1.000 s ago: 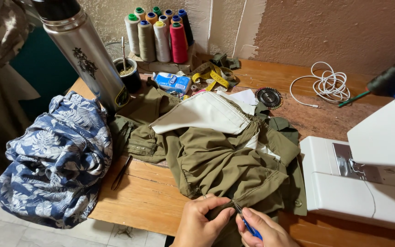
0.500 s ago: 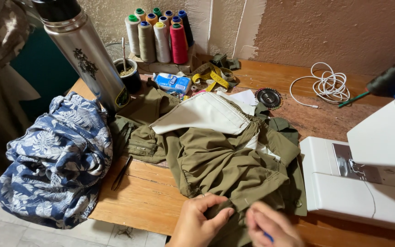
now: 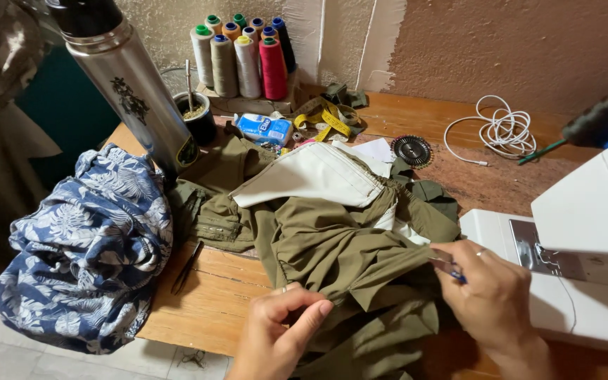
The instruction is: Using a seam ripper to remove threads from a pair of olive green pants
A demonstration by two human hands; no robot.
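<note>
The left hand (image 3: 279, 334) pinches the green cloth (image 3: 346, 246) that lies on the wooden bench (image 3: 212, 295). The right hand (image 3: 490, 295) pulls it tight (a small blue tool (image 3: 452, 271) sits in that grip)

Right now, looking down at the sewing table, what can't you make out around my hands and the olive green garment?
Head view, the only one:
- Small blue-handled tool: its tip is covered by the right hand.
- Olive green garment: its lower part runs off the bottom edge; folds hide the seam.
- Left hand: the wrist is cut off by the frame.
- White sewing machine: cut by the right edge, needle unseen.
</note>
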